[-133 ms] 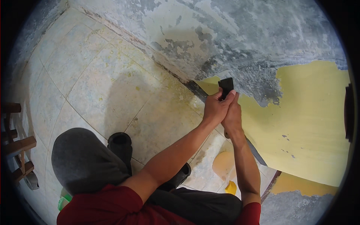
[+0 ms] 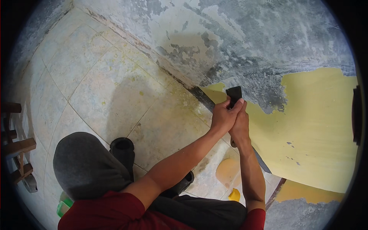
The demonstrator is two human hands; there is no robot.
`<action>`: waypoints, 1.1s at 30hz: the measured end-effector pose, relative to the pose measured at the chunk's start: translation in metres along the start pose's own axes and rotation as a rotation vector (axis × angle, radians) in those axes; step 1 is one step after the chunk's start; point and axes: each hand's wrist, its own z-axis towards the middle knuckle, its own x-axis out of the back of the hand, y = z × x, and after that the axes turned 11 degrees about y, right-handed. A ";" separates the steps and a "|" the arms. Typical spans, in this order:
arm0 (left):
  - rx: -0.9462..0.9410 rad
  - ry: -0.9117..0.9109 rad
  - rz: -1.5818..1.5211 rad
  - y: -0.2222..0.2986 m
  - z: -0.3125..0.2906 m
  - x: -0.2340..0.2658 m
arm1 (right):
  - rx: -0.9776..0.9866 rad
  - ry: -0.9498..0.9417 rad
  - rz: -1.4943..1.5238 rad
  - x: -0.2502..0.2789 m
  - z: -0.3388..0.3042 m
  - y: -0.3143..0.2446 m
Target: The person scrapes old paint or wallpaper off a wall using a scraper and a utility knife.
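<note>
A paint scraper with a wide dark blade (image 2: 234, 93) is held in both hands against the wall, at the edge between yellow paint (image 2: 314, 115) and bared grey plaster (image 2: 264, 90). My left hand (image 2: 224, 119) is closed around it near the blade. My right hand (image 2: 240, 125) wraps the handle, pressed against the left one. The rounded handle end (image 2: 233, 143) shows below my right hand; the rest of the handle is hidden by the fingers.
A dark baseboard strip (image 2: 202, 96) runs along the wall's foot. Paint flakes (image 2: 141, 93) lie on the tiled floor (image 2: 88, 88). Beside my right forearm are a round peach-coloured container (image 2: 227, 171) and a yellow object (image 2: 234, 195). Wooden furniture (image 2: 21, 147) stands at far left.
The whole view has shifted slightly, and the wall sits a little lower in it. Both hands keep their hold on the scraper, with its blade at nearly the same spot on the wall.
</note>
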 end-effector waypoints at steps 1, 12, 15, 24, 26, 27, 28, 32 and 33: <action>0.035 0.005 0.003 0.004 0.006 0.001 | 0.002 -0.003 -0.007 0.000 0.005 0.001; 0.207 -0.145 -0.083 0.012 0.009 0.012 | -0.033 -0.048 -0.100 -0.002 0.017 0.000; 0.138 -0.083 -0.014 -0.004 0.010 0.010 | -0.035 -0.073 -0.104 -0.009 0.012 -0.006; 0.152 -0.118 -0.075 0.003 0.008 0.016 | -0.043 -0.072 -0.119 -0.008 -0.007 -0.002; 0.091 -0.100 0.011 0.000 0.011 0.015 | -0.005 -0.046 -0.133 -0.002 -0.010 -0.002; 0.129 -0.134 0.038 0.002 0.016 0.017 | 0.009 -0.039 -0.145 0.002 -0.013 -0.001; 0.168 -0.169 0.066 0.004 0.020 0.019 | 0.010 -0.049 -0.149 0.002 -0.013 -0.001; 0.078 -0.079 0.038 0.005 0.007 0.013 | -0.022 -0.044 -0.079 -0.002 -0.017 0.009; 0.074 -0.078 0.037 0.008 0.012 0.012 | 0.013 -0.018 -0.027 -0.001 -0.017 0.011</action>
